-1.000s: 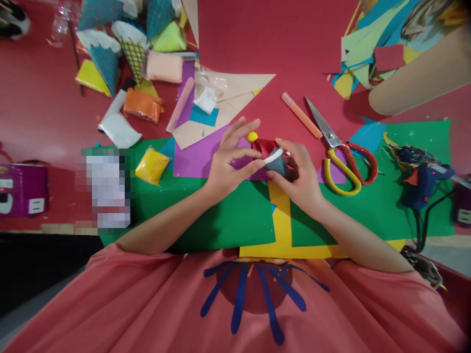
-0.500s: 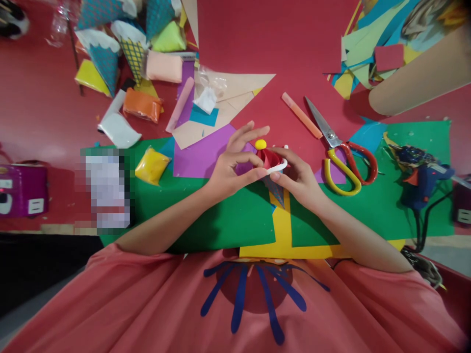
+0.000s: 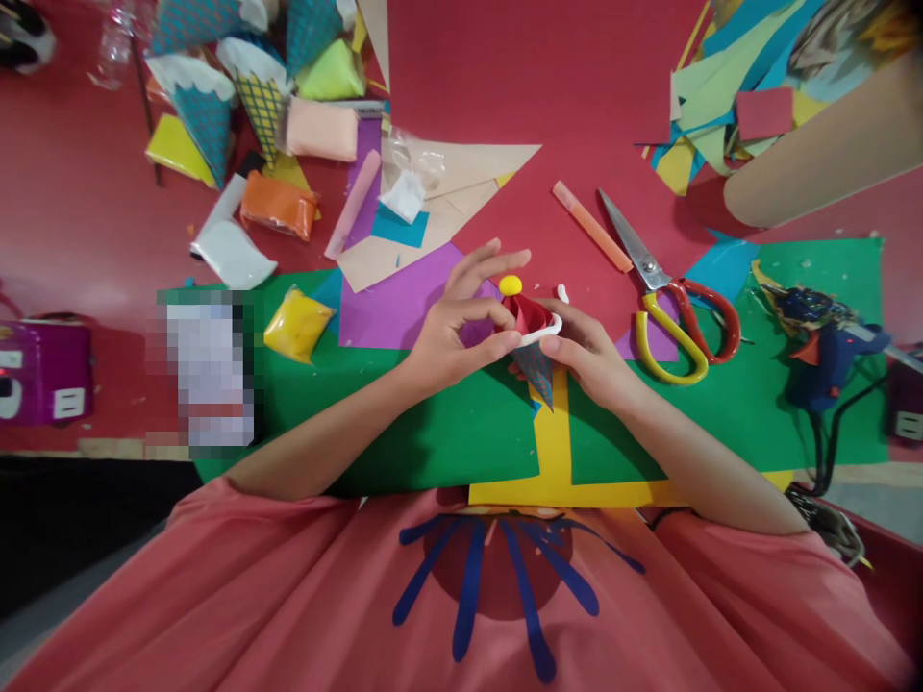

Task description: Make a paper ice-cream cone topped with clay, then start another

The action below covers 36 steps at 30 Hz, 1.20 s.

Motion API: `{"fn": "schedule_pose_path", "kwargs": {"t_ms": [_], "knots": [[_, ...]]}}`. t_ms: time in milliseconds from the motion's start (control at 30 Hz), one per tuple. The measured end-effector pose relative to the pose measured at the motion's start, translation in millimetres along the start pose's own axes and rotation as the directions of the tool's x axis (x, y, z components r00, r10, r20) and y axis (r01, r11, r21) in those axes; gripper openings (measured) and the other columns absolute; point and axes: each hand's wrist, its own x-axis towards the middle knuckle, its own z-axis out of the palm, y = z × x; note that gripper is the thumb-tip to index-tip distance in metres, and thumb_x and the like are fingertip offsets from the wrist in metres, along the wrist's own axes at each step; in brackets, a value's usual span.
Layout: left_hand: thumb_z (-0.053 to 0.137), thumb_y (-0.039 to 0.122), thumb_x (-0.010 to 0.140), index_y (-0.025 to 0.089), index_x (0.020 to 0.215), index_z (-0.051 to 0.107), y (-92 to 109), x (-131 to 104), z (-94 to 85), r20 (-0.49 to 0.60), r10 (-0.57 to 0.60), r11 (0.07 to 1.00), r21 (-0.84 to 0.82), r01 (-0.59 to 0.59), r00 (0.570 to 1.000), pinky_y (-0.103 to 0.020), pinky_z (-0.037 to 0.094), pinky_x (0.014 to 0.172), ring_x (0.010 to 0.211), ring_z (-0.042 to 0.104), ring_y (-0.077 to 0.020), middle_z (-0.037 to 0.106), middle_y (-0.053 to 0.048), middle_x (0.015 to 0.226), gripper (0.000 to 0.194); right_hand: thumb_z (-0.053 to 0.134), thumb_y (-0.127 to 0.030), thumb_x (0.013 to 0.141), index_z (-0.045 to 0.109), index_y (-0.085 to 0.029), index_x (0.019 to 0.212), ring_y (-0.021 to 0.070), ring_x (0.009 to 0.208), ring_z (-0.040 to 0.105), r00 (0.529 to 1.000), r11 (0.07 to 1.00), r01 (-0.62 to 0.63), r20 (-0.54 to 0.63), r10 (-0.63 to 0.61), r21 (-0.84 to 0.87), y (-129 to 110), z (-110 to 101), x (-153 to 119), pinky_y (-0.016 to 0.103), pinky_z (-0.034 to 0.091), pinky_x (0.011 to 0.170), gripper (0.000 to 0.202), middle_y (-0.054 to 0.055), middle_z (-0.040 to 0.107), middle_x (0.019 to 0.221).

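Between my hands is a small blue-grey patterned cone (image 3: 536, 370), its tip pointing down and its red inside facing up. A white strip (image 3: 540, 333) runs along the near side of its rim. My left hand (image 3: 461, 332) pinches the rim and strip from the left with thumb and index finger, other fingers raised. From the right, my right hand (image 3: 587, 351) grips the cone, thumb against the white strip. A yellow ball (image 3: 511, 285) shows just above the cone. A small white piece (image 3: 561, 293) is beyond my right fingers.
Scissors (image 3: 653, 279) and an orange stick (image 3: 591, 227) lie right of my hands. A glue gun (image 3: 829, 365) sits at far right. Left are a yellow packet (image 3: 298, 325), an orange packet (image 3: 279, 205) and finished-looking cones (image 3: 206, 115). A cardboard tube (image 3: 814, 144) lies upper right.
The cone has turned slightly, showing more of its patterned side. My right thumb has shifted a little along the white strip, and my right fingers have lowered slightly.
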Motion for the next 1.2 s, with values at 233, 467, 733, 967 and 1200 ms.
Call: {"fn": "schedule_pose_path", "kwargs": {"t_ms": [233, 467, 733, 967, 1200], "knots": [[0.058, 0.058, 0.089, 0.024, 0.068, 0.061, 1.4, 0.5, 0.6, -0.015, 0.010, 0.999, 0.052, -0.009, 1.000, -0.052, 0.040, 0.119, 0.145, 0.041, -0.0238, 0.059, 0.001, 0.143, 0.040, 0.077, -0.058, 0.074, 0.059, -0.025, 0.114, 0.0180, 0.091, 0.067, 0.998, 0.995, 0.039, -0.046, -0.044, -0.094, 2.6, 0.6, -1.6, 0.037, 0.060, 0.083, 0.055, 0.002, 0.067, 0.103], [0.054, 0.057, 0.092, 0.026, 0.071, 0.062, 2.0, 1.1, -1.4, 0.017, -0.023, 0.998, 0.052, 0.022, 1.000, -0.055, 0.033, 0.123, 0.146, 0.039, -0.0241, 0.057, 0.004, 0.145, 0.038, 0.076, -0.058, 0.074, 0.057, -0.026, 0.113, 0.0194, 0.098, 0.065, 0.998, 0.997, 0.063, -0.014, -0.064, -0.039, 3.9, 0.5, -0.7, 0.041, 0.058, 0.090, 0.054, 0.002, 0.064, 0.106], [0.057, 0.052, 0.093, 0.031, 0.098, 0.058, 6.5, -0.3, 1.5, -0.116, 0.018, 0.998, -0.060, -0.026, 0.993, -0.046, 0.039, 0.120, 0.140, 0.046, -0.0200, 0.056, 0.002, 0.144, 0.022, 0.075, -0.058, 0.075, 0.054, -0.026, 0.110, 0.0188, 0.099, 0.063, 0.992, 0.987, 0.100, -0.066, -0.108, -0.125, 5.4, -0.2, -1.3, 0.039, 0.056, 0.091, 0.051, 0.003, 0.061, 0.109], [0.056, 0.048, 0.093, 0.031, 0.088, 0.064, 4.5, -1.8, 2.5, -0.067, 0.124, 0.983, 0.146, -0.113, 0.990, -0.055, 0.034, 0.122, 0.143, 0.044, -0.0252, 0.050, 0.005, 0.149, 0.019, 0.076, -0.057, 0.076, 0.054, -0.026, 0.109, 0.0204, 0.113, 0.062, 0.975, 0.961, 0.180, -0.091, -0.202, -0.210, 6.1, 1.3, -0.6, 0.040, 0.051, 0.101, 0.051, 0.005, 0.063, 0.117], [0.055, 0.050, 0.094, 0.031, 0.089, 0.066, 4.3, -1.3, 2.0, -0.038, 0.093, 0.984, 0.159, -0.086, 0.995, -0.051, 0.037, 0.121, 0.141, 0.046, -0.0242, 0.053, 0.003, 0.148, 0.023, 0.069, -0.062, 0.080, 0.052, -0.027, 0.111, 0.0185, 0.104, 0.065, 0.979, 0.964, 0.171, -0.073, -0.189, -0.201, 5.0, 1.8, -2.0, 0.037, 0.055, 0.094, 0.050, 0.004, 0.064, 0.118]]}}
